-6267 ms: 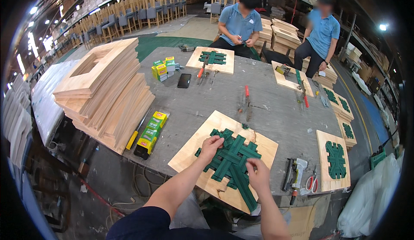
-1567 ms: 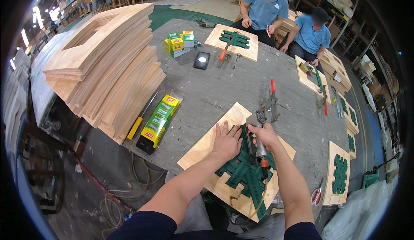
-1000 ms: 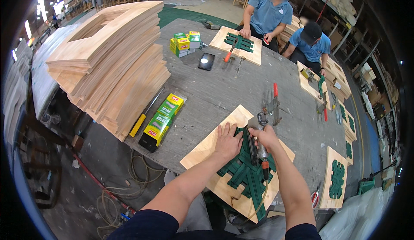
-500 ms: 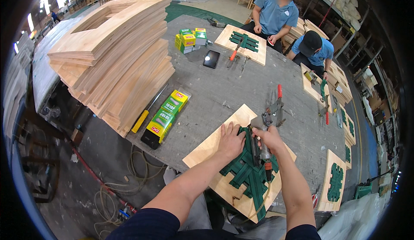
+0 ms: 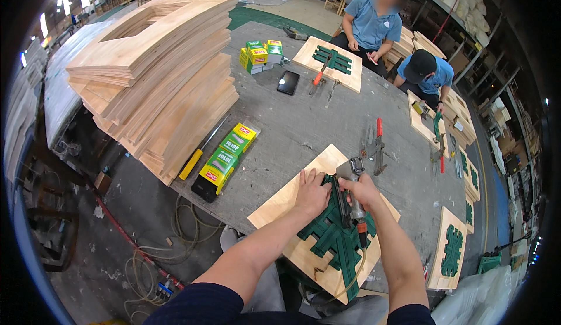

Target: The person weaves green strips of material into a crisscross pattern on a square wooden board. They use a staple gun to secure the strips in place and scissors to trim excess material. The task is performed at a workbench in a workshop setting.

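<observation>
A wooden panel (image 5: 279, 206) lies tilted before me at the table's near edge, with woven green webbing straps (image 5: 328, 230) across its middle. My left hand (image 5: 312, 196) rests on the panel's upper part beside the straps, its fingers stretched out; the thumb side is partly hidden. In my right hand (image 5: 364, 191) is a pneumatic staple gun (image 5: 352, 167), gripped round its body. Its dark magazine lies along the straps, close to my left fingertips. Whether its nose touches the webbing I cannot tell. An air hose (image 5: 359, 266) runs from the gun down over the panel.
Left stands a tall stack of wooden panels (image 5: 158, 62). Near it lie a yellow-handled screwdriver (image 5: 191, 164), yellow-green boxes (image 5: 229, 152) and a phone (image 5: 288, 82). Red-handled pliers (image 5: 379, 144) lie beyond my panel. Two co-workers (image 5: 377, 24) sit across the grey table (image 5: 263, 126).
My right hand and the staple gun have shifted slightly left, toward my left hand. My left hand stays on the panel in nearly the same place.
</observation>
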`<act>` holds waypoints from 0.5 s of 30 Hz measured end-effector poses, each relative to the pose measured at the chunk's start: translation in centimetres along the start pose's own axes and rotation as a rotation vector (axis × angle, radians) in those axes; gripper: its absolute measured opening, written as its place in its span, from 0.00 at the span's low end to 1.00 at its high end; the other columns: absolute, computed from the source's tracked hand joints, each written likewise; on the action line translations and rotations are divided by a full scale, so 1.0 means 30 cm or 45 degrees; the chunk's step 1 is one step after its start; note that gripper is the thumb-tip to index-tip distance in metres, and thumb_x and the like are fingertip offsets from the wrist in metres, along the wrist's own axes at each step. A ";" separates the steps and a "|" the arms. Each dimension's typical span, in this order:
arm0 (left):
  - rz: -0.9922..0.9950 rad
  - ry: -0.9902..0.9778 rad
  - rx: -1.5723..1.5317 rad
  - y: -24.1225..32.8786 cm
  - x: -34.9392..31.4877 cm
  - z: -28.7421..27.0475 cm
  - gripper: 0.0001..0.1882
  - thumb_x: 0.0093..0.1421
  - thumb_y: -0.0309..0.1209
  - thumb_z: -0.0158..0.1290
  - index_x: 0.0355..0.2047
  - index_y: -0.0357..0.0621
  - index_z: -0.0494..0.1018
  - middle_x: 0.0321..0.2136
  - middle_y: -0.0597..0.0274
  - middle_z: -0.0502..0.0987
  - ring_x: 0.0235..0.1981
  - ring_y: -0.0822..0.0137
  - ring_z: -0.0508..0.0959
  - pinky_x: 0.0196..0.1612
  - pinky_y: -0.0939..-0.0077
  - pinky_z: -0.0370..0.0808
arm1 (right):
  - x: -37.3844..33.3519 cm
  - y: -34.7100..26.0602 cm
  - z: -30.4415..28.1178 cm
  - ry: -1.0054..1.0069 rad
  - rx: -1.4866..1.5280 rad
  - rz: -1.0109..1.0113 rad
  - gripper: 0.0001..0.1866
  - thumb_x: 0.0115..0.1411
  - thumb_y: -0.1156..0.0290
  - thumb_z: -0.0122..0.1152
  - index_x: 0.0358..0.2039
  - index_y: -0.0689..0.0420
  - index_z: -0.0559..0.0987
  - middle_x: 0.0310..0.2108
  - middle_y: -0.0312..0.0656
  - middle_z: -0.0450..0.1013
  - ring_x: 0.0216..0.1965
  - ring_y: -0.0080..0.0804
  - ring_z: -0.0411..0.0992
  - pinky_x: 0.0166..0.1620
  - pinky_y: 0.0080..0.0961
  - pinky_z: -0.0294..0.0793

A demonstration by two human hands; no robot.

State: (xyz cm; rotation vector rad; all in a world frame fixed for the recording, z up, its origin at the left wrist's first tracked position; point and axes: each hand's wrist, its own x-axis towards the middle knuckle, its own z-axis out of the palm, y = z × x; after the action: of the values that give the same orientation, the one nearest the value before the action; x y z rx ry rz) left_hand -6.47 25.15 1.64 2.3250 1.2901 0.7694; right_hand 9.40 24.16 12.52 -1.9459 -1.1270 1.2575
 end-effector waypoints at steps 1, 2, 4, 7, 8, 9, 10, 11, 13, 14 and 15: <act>-0.001 0.009 0.013 -0.004 0.003 0.000 0.12 0.65 0.36 0.55 0.45 0.49 0.83 0.60 0.53 0.72 0.68 0.45 0.62 0.72 0.36 0.48 | -0.005 -0.002 0.002 -0.025 -0.004 -0.007 0.12 0.61 0.69 0.69 0.40 0.62 0.79 0.24 0.36 0.74 0.16 0.24 0.68 0.18 0.27 0.66; -0.002 0.017 0.026 -0.009 0.010 -0.001 0.12 0.65 0.36 0.55 0.45 0.49 0.83 0.60 0.53 0.72 0.68 0.45 0.62 0.72 0.37 0.48 | -0.003 -0.009 0.007 -0.032 -0.003 -0.029 0.12 0.61 0.69 0.69 0.40 0.62 0.79 0.24 0.36 0.74 0.16 0.24 0.68 0.18 0.27 0.66; -0.001 0.004 0.039 -0.002 0.010 -0.001 0.12 0.65 0.36 0.55 0.45 0.49 0.83 0.59 0.53 0.72 0.68 0.45 0.63 0.73 0.37 0.48 | -0.009 -0.002 0.011 -0.030 0.010 -0.053 0.11 0.61 0.69 0.69 0.39 0.62 0.79 0.24 0.36 0.74 0.15 0.24 0.68 0.18 0.26 0.66; -0.008 -0.004 0.033 -0.003 0.009 -0.001 0.12 0.65 0.36 0.55 0.45 0.50 0.83 0.59 0.53 0.72 0.68 0.45 0.63 0.73 0.38 0.48 | -0.008 -0.006 0.020 0.039 -0.047 -0.045 0.11 0.61 0.69 0.68 0.38 0.63 0.79 0.24 0.36 0.74 0.15 0.24 0.68 0.18 0.26 0.66; -0.012 0.000 0.017 -0.004 0.004 -0.001 0.12 0.65 0.36 0.55 0.45 0.50 0.83 0.59 0.54 0.72 0.68 0.46 0.63 0.72 0.38 0.48 | -0.012 -0.008 0.015 0.028 -0.034 -0.035 0.11 0.61 0.69 0.68 0.38 0.63 0.79 0.24 0.36 0.74 0.15 0.24 0.68 0.18 0.26 0.66; -0.017 0.002 0.004 -0.006 0.003 -0.002 0.12 0.65 0.36 0.55 0.45 0.50 0.83 0.59 0.54 0.72 0.68 0.46 0.63 0.72 0.38 0.49 | -0.013 -0.004 0.011 0.015 -0.019 -0.026 0.11 0.61 0.69 0.68 0.38 0.63 0.79 0.24 0.36 0.74 0.15 0.24 0.68 0.18 0.26 0.66; -0.009 0.015 0.006 -0.007 0.006 -0.003 0.12 0.65 0.36 0.55 0.45 0.50 0.83 0.59 0.54 0.72 0.68 0.46 0.63 0.72 0.38 0.49 | -0.012 -0.002 0.008 0.002 -0.004 -0.017 0.11 0.61 0.69 0.68 0.38 0.63 0.79 0.24 0.36 0.74 0.15 0.24 0.68 0.18 0.26 0.66; -0.002 0.027 0.009 -0.007 0.011 -0.004 0.12 0.65 0.36 0.56 0.45 0.50 0.83 0.58 0.54 0.72 0.67 0.46 0.63 0.72 0.38 0.49 | -0.004 -0.004 0.004 0.008 0.000 -0.041 0.11 0.61 0.69 0.69 0.38 0.64 0.79 0.24 0.36 0.74 0.15 0.24 0.68 0.18 0.26 0.66; 0.008 0.033 0.018 -0.003 0.003 0.000 0.12 0.65 0.37 0.56 0.45 0.50 0.83 0.58 0.54 0.72 0.67 0.46 0.63 0.72 0.38 0.49 | 0.008 0.018 -0.002 0.021 0.015 -0.072 0.12 0.61 0.69 0.69 0.38 0.64 0.79 0.24 0.36 0.74 0.15 0.24 0.68 0.18 0.26 0.66; 0.012 0.036 0.026 -0.002 0.003 0.001 0.12 0.65 0.37 0.56 0.45 0.50 0.83 0.58 0.54 0.72 0.67 0.47 0.63 0.72 0.38 0.49 | 0.016 0.026 -0.007 0.032 -0.013 -0.047 0.12 0.61 0.69 0.69 0.37 0.64 0.79 0.24 0.36 0.74 0.16 0.24 0.68 0.18 0.26 0.66; 0.019 0.043 0.037 -0.002 0.007 0.001 0.13 0.65 0.37 0.56 0.45 0.50 0.83 0.58 0.55 0.72 0.67 0.47 0.63 0.72 0.38 0.49 | 0.026 0.023 -0.013 0.044 -0.041 -0.027 0.12 0.60 0.68 0.69 0.37 0.64 0.79 0.24 0.37 0.74 0.16 0.24 0.68 0.18 0.26 0.66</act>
State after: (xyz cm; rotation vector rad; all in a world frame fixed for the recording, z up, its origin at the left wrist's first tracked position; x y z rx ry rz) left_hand -6.40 25.36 1.63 2.3567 1.3080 0.8033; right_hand 10.15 24.49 11.76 -1.9662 -1.1541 1.1971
